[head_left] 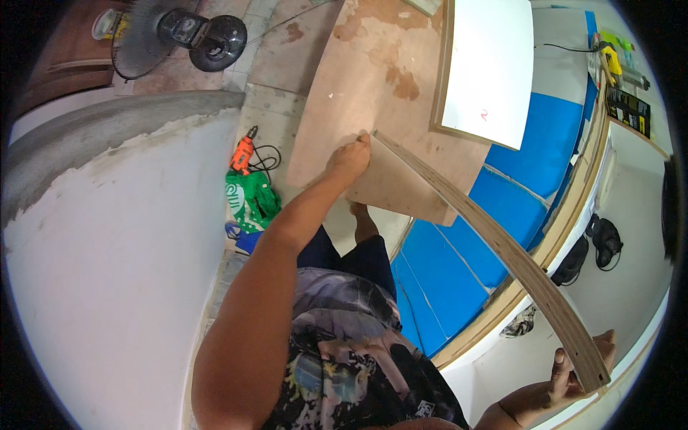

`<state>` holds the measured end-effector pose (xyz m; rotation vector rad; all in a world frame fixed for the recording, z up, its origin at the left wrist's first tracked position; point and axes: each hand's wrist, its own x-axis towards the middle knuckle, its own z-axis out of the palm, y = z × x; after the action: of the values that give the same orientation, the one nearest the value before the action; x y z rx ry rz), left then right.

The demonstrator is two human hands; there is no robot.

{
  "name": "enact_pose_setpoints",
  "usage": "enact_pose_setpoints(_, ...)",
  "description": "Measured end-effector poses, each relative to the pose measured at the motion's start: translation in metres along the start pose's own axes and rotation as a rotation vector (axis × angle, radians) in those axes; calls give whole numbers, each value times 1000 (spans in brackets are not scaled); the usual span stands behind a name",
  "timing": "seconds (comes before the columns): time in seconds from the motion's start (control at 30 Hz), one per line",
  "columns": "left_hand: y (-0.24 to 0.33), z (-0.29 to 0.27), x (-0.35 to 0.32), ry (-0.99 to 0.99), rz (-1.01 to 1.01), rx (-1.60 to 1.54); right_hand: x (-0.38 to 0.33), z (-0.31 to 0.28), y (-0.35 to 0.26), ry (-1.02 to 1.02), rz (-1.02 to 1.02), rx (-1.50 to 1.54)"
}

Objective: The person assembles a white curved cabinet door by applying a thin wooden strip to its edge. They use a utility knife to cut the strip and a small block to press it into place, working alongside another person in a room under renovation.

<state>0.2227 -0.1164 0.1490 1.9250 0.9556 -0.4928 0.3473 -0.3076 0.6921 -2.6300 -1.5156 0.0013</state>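
A long, narrow plywood strip [494, 233] slants from the middle of the view down to the lower right. At its far end my left hand [350, 158] is closed, its fingertips pressed at the strip's tip. Around the near end my right hand [572, 374] is wrapped, with the thumb on one side and fingers on the other. Small dark holes show near that end. Below the strip's far part lies a large, stained plywood sheet [337, 86]. On this sheet rests a white-faced board [489, 72] with a red mark.
On the left floor, an orange power drill [243, 153] lies by a green bag [252, 199]. A black fan [208, 39] is at the upper left. Blue panels [448, 279] lie right of my legs, bordered by a wooden edge [494, 308]. A white wall [107, 272] stands left.
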Motion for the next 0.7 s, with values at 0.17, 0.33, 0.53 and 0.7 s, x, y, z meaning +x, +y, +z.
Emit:
enact_pose_setpoints(0.17,-16,17,-3,-8,39,13,-20,-6,6,89,183,-107)
enact_pose_setpoints(0.33,-26,17,-1,40,72,18,8,2,-11,-3,35,-69)
enact_pose_setpoints(0.53,-14,7,-7,81,127,18,-1,13,11,257,14,5)
enact_pose_setpoints(0.7,-13,9,7,32,74,9,-11,-7,26,93,114,-132)
